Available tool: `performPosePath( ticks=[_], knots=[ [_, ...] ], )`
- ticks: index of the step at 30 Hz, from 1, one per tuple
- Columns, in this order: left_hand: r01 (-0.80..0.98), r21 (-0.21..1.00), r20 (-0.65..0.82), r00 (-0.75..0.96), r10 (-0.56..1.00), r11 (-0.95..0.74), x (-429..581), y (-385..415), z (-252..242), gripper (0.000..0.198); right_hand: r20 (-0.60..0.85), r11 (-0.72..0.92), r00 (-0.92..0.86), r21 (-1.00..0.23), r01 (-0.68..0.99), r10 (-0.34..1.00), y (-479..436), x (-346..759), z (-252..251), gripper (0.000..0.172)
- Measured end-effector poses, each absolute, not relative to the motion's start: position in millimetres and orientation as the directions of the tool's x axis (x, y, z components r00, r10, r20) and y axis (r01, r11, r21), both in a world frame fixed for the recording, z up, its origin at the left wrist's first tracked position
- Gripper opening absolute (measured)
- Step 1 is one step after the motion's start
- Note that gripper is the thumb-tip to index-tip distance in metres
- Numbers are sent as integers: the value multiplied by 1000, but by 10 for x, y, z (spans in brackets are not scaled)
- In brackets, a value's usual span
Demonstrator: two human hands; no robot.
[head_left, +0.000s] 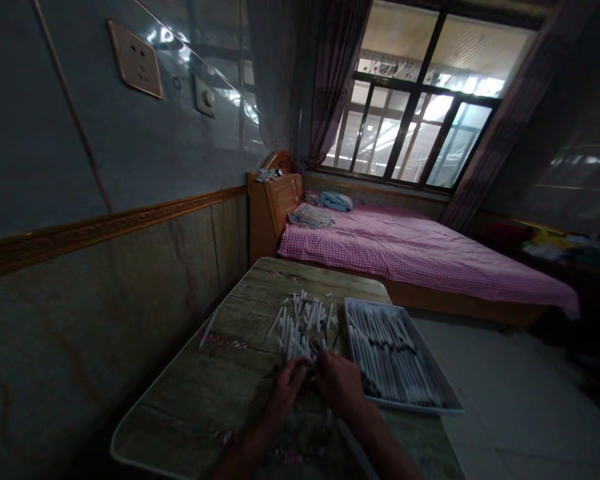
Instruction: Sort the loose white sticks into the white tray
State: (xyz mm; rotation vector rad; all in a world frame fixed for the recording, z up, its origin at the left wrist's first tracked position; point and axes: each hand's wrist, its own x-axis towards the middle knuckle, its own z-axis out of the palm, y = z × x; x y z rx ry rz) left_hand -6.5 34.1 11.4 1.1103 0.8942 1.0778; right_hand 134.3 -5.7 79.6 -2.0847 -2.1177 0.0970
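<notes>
My left hand [287,387] and my right hand [341,381] are close together over the near side of a small table, fingers pinched. Whatever is between them is dark, small and too dim to make out. Just beyond my fingertips lies a loose pile of white pen-like tubes [291,337], with some short white pieces and dark thin parts among them. To the right of my right hand, a shallow white tray [434,360] holds rows of slim whitish pen-like sticks [385,363] with dark ends.
One white stick [209,328] lies apart near the left edge of the marbled table [190,407]. A tiled wall [180,267] runs along the left. Behind the table stands a bed [380,250] with a pink checked sheet, below a window. Tiled floor [500,380] extends to the right.
</notes>
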Motion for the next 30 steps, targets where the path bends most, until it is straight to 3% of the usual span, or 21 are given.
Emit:
performPosePath(
  ticks=[2,4,7,13,21,30],
  knots=[
    [-226,969,-50,234,971,104,-79,376,82,45,104,168,-150,-201,965,983,-89,1265,804,16],
    [-237,963,-86,196,977,132,-94,402,52,48,85,209,-194,-244,947,977,-59,1240,825,16],
    [-290,942,-140,116,983,168,-106,405,43,54,25,19,-12,-278,960,1000,118,1327,883,21],
    [-423,861,-253,125,959,283,-91,346,157,55,-23,-253,252,-173,952,967,640,1604,921,27],
    [-451,862,-183,152,971,233,-133,388,175,54,-110,-335,322,-125,934,940,928,1614,870,26],
    [-579,754,-279,145,949,310,-155,380,219,46,-71,-296,288,-242,924,955,830,1673,978,19]
  ],
)
